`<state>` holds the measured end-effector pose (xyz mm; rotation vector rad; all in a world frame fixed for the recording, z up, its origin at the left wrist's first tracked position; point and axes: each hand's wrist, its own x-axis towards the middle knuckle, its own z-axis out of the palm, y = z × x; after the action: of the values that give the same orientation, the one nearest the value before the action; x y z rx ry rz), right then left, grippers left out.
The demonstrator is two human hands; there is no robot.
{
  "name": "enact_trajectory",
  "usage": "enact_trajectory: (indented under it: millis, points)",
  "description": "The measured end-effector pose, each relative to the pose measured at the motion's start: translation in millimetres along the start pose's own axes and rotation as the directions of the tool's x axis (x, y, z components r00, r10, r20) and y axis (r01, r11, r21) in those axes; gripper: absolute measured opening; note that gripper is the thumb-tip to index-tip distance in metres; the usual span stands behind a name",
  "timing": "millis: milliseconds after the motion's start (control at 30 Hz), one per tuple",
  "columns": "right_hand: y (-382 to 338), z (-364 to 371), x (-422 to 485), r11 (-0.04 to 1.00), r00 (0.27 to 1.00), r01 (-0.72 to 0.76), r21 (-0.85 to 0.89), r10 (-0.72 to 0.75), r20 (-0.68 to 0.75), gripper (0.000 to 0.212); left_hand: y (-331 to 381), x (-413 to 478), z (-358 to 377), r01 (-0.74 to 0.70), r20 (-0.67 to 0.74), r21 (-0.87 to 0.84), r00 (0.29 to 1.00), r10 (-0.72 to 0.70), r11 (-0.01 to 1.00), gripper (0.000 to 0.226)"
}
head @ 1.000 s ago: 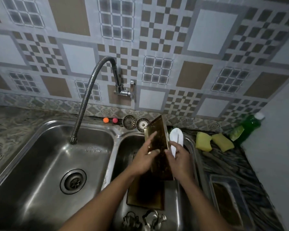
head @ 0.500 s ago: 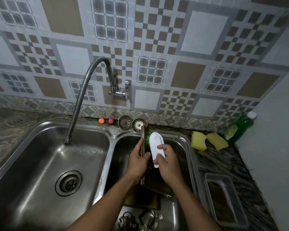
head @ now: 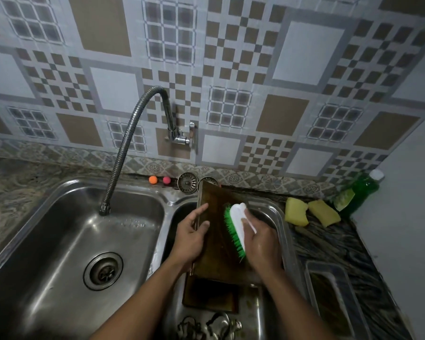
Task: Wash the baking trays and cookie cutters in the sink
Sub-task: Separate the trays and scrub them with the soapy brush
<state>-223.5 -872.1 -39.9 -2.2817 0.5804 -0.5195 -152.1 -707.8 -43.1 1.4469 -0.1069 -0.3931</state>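
Note:
A brown baking tray [head: 217, 244] stands tilted over the right sink basin [head: 279, 217]. My left hand [head: 190, 238] grips its left edge, thumb on the tray's face. My right hand [head: 260, 242] holds a white scrub brush with green bristles [head: 236, 225] against the tray's face. A second brown tray [head: 210, 298] lies flat in the basin below. Several metal cookie cutters [head: 209, 326] lie at the basin's near end. Another tray [head: 329, 300] sits on the counter to the right.
A flexible steel tap [head: 123, 153] hangs over the left basin [head: 66, 241] with its drain [head: 103, 269]. Two yellow sponges [head: 309, 212] and a green soap bottle [head: 358, 190] sit at the back right. Two strainer plugs [head: 187, 182] and two small balls [head: 159, 179] rest behind the sinks.
The tray has turned from edge-on to show its broad face. The brush has moved down onto that face, bristles against it.

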Motion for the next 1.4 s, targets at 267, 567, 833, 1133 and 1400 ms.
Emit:
enact_trajectory:
  millis: [267,567,833,1133,1400]
  points:
    - [-50.6,17.6,32.7,0.997,0.999,-0.013,-0.076,0.015,0.037,0.037,-10.1,-2.1,3.6,0.027,0.073,-0.096,0.997,-0.020,0.995,0.046]
    - [1.5,5.5,20.2,0.995,0.999,-0.030,-0.098,0.032,0.025,0.035,-23.5,3.7,-21.6,0.025,0.030,-0.113,0.999,-0.022,0.993,0.047]
    - [-44.2,15.5,13.3,0.985,0.983,0.172,-0.026,-0.170,0.063,0.039,-1.8,18.2,-5.8,-0.064,-0.041,-0.032,0.997,0.063,0.997,0.040]
    - [-16.9,1.4,36.6,0.999,0.998,0.022,-0.035,-0.024,-0.054,0.034,-5.4,7.1,4.3,-0.026,0.051,-0.044,0.998,0.029,0.999,0.042]
    - [-27.1,9.6,-10.7,0.957,0.957,0.291,-0.022,-0.291,0.003,0.035,9.1,26.6,-0.9,-0.088,-0.155,-0.022,0.984,0.084,0.996,0.038]
